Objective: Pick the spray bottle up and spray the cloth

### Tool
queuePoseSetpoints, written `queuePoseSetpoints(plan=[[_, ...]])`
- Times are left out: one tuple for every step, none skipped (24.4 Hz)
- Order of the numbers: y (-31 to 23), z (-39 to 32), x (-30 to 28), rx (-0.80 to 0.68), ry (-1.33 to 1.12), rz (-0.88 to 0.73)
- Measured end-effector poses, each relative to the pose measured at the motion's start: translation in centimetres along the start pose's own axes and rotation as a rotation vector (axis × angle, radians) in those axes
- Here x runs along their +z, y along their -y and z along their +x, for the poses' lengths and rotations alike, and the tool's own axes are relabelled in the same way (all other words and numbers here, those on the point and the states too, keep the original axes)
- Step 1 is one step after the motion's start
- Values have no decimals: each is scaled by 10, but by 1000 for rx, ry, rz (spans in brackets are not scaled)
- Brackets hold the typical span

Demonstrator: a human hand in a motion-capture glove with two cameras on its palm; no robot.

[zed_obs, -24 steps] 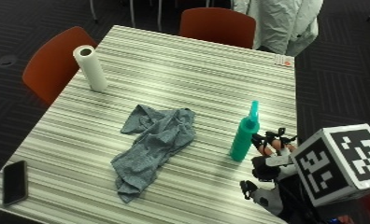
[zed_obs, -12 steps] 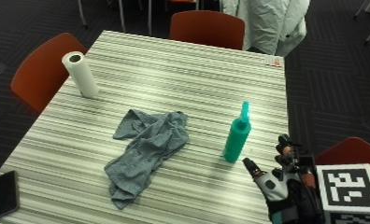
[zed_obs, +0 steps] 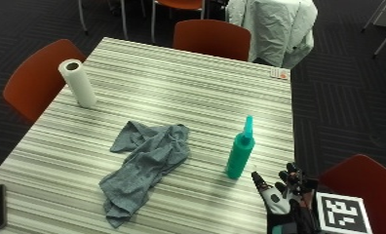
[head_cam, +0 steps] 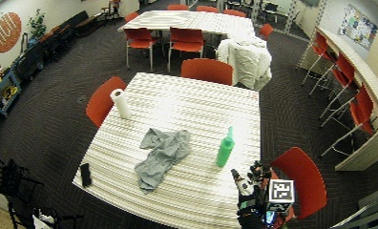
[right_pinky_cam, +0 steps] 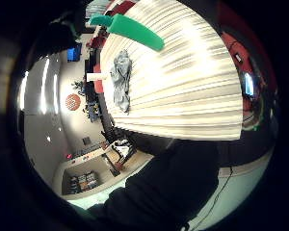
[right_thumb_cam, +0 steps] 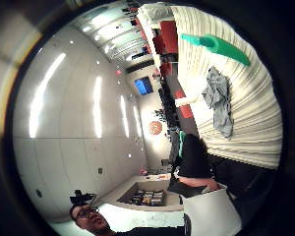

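- Striped bench (zed_obs: 180, 87): our gloved grip (zed_obs: 280, 195) hovers, fingers spread, empty.
- Reach step: just ahead, upright teal plastic spray bottle (zed_obs: 240, 153); crumpled grey cloth (zed_obs: 144, 165) lies beyond.

A striped table (zed_obs: 180, 83) stands on dark patterned carpet (head_cam: 62, 81), with red-orange chairs (zed_obs: 211, 38) around it; a pale jacket (zed_obs: 271, 27) hangs over 1 of them. A second table (head_cam: 195, 21) sits farther back. An orange round sign (head_cam: 6, 31) hangs on the pale wall, and long ceiling lights (right_thumb_cam: 44, 93) glow overhead.
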State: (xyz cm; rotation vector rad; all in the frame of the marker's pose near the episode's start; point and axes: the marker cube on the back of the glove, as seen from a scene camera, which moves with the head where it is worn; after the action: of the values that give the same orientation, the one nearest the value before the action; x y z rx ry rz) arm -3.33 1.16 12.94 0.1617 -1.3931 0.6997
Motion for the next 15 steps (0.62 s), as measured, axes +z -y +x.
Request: queuePoseSetpoints(plan=[[0,4,3,11,-2,-3],[0,8,7,23,-5,-5],[1,13,10,36,-9,-7],[2,18,14,48,-14,-8],[2,24,18,60,-20,-8],[3,29,21,70,-27,-7],[4,35,24,80,-34,-4],[5,40,26,89,-40,1],[6,45,29,96,-44,7],[8,50,32,102,-48,13],[11,54,35,106,-51,19],[13,59,38,110,-55,25],[15,64,41,113,-59,28],[17,69,44,115,-66,31],[19,75,48,116,-73,32]])
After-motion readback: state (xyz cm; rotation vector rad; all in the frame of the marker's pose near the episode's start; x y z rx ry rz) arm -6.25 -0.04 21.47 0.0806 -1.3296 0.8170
